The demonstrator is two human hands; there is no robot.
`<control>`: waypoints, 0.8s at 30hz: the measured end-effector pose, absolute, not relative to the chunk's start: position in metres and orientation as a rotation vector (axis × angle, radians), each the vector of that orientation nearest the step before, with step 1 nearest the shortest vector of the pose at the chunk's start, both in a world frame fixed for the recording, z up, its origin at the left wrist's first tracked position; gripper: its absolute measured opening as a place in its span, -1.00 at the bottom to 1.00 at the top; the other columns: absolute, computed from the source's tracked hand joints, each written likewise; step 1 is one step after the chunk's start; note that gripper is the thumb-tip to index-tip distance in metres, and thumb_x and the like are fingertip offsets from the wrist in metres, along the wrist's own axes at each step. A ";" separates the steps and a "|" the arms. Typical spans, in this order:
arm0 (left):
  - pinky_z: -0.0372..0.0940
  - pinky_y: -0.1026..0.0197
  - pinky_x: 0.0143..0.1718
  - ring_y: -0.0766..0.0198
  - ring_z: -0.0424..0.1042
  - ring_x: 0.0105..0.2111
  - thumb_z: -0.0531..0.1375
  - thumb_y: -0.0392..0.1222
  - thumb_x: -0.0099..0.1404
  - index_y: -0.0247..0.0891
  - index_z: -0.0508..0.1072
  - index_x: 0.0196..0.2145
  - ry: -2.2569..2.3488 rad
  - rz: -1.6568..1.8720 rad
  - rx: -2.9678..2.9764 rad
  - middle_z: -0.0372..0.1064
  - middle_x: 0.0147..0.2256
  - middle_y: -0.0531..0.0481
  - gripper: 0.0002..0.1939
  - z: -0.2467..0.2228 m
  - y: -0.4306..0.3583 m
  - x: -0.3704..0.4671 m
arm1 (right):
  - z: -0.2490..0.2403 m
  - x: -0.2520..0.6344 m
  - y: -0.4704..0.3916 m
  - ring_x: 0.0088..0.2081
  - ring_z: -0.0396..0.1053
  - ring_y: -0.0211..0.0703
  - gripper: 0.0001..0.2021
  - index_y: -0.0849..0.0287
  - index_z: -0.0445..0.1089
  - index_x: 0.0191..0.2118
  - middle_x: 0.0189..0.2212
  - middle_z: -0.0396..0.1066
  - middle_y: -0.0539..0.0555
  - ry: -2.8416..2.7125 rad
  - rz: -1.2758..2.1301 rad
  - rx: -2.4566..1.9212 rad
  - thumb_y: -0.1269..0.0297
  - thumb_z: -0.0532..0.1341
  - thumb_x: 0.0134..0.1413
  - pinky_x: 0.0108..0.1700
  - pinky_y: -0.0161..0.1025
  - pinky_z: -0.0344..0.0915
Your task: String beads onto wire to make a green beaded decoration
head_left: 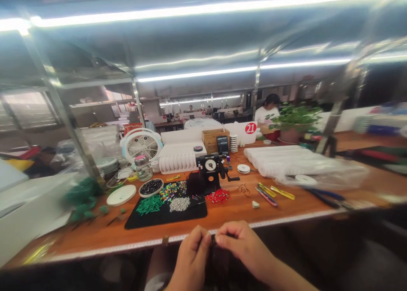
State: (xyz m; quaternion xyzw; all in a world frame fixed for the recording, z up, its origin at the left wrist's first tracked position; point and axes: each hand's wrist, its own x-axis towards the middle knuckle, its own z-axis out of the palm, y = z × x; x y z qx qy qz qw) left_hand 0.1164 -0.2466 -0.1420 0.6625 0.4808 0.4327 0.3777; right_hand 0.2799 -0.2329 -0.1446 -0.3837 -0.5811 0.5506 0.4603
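Note:
Both hands meet at the front edge of the wooden table, fingertips almost touching. Thumb and fingers of my left hand [193, 250] are pinched together. My right hand [240, 244] pinches just beside it, thumb against forefinger. Whatever lies between the fingertips is too small and dark to name. Beyond the hands a black mat [187, 214] carries green pieces [150, 204], silvery pieces [179, 204] and multicoloured beads [171, 191]. Red pieces [218, 195] lie at its right. A black hand-cranked machine with a round dial [210, 165] stands behind them.
Cutters [267, 195] and pliers [327, 195] lie to the right, near plastic-wrapped white rolls [286, 159]. A dish of black pieces [151, 187], a white lid [121, 195] and a fan [143, 147] stand left. A metal post [74, 138] rises at left. Another person [267, 113] sits behind.

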 end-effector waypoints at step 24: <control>0.03 0.31 -0.50 0.31 0.06 -0.53 0.01 0.06 0.30 -0.24 0.21 -0.53 1.203 1.047 1.738 0.08 -0.57 0.10 -0.63 -0.141 -0.243 0.117 | -0.145 0.282 -0.232 -0.54 0.24 -0.31 -0.79 0.26 0.37 -0.50 -0.60 0.34 -0.03 -1.433 1.450 -0.914 0.22 0.20 0.03 -0.44 -0.36 0.16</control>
